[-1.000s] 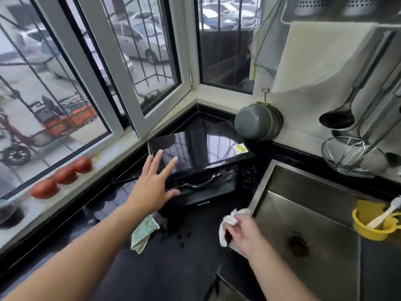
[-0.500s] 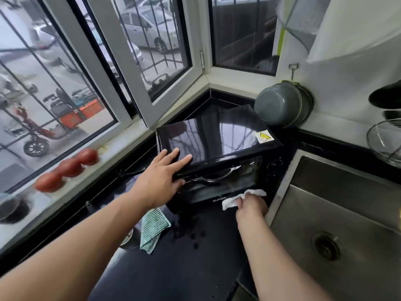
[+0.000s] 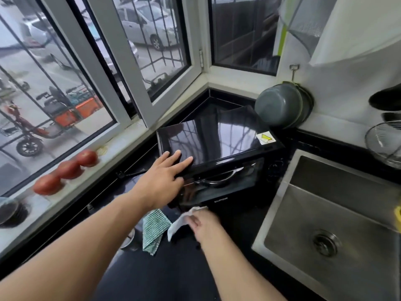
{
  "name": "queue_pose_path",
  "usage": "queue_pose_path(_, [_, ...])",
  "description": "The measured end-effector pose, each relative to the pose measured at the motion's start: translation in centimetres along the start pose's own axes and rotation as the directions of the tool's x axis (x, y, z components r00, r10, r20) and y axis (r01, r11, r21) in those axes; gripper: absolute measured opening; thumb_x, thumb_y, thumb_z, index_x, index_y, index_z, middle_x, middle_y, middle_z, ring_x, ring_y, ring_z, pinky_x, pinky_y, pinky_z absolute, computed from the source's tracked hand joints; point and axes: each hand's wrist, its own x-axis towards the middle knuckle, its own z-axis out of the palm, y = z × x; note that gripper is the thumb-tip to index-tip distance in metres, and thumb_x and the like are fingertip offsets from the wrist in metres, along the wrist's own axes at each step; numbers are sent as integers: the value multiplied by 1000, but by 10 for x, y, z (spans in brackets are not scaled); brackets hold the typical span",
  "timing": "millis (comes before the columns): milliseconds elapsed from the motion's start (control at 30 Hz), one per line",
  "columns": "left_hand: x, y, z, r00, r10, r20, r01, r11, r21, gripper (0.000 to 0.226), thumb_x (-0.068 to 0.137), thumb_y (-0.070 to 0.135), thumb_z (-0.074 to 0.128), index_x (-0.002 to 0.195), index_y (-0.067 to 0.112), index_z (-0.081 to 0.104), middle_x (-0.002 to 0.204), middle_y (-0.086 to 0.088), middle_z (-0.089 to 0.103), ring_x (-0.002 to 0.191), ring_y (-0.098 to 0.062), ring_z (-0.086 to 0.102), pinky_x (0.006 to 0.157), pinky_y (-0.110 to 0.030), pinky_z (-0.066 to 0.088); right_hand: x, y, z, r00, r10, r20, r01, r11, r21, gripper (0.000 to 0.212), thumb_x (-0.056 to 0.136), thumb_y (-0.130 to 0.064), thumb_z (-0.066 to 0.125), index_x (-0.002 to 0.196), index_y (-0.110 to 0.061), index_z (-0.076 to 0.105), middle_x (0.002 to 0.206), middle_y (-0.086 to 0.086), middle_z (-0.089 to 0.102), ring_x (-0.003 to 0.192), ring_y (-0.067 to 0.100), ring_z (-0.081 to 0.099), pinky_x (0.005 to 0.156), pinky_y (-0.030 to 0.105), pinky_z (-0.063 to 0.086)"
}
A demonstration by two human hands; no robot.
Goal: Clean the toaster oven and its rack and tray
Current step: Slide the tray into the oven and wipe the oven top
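Hands at the toaster oven (image 3: pixel 219 153)
Left hand (image 3: pixel 161 181) lies flat, fingers straight, on the oven's front left top corner; right hand (image 3: pixel 202 222) pinches a white cloth (image 3: pixel 180 224) on the worktop (image 3: pixel 173 274) just below the oven door.

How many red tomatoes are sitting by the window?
3. They sit in a row on the windowsill: near tomato, middle tomato, far tomato. None seems hidden.
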Motion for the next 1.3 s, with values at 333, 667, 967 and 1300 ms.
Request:
queue_pose_path(333, [2, -32, -15, 998, 42, 44, -23, 931, -365, 72, 95, -15, 38, 149, 30, 53, 154, 28, 32, 148, 9, 9, 125, -23, 3, -22, -91, -34, 837, -417, -354, 455, 890, 27, 30, 93, -4, 47, 70, -22, 52, 70, 2, 46, 60, 19, 47, 54, 30, 40])
queue_pose_path(667, [-1, -31, -15, 998, 22, 60, 9, 880, -476, 68, 95, -16, 38, 150, 20, 53, 164, 13, 33, 155, -2, 8, 122, -20, 3, -60, 35, 65, 937, -348, 33, 340, 930, 140, 33, 93, 15, 45, 112, -9, 56, 111, 12, 61, 92, 17, 61, 81, 29, 54])
queue_pose_path(967, [1, -38, -13, 998, -4, 66, 35, 877, -480, 84, 86, -26, 31, 151, 22, 52, 163, 17, 34, 155, 2, 7, 129, -33, 9, -60, 27, 65, 836, -546, -53, 541, 837, -84, 18, 89, 2, 68, 88, -16, 72, 83, -3, 74, 76, 10, 66, 76, 29, 54])
queue_pose_path(1300, [1, -39, -5, 997, 71, -2, -67, 925, -375, 64, 99, -9, 47, 155, 22, 45, 165, 14, 28, 150, 3, 4, 128, -31, 12, -84, 29, 68, 267, -858, 439, 727, -120, -677, 11, 87, -11, 62, 84, -20, 65, 92, -7, 60, 86, 12, 55, 75, 27, 46])
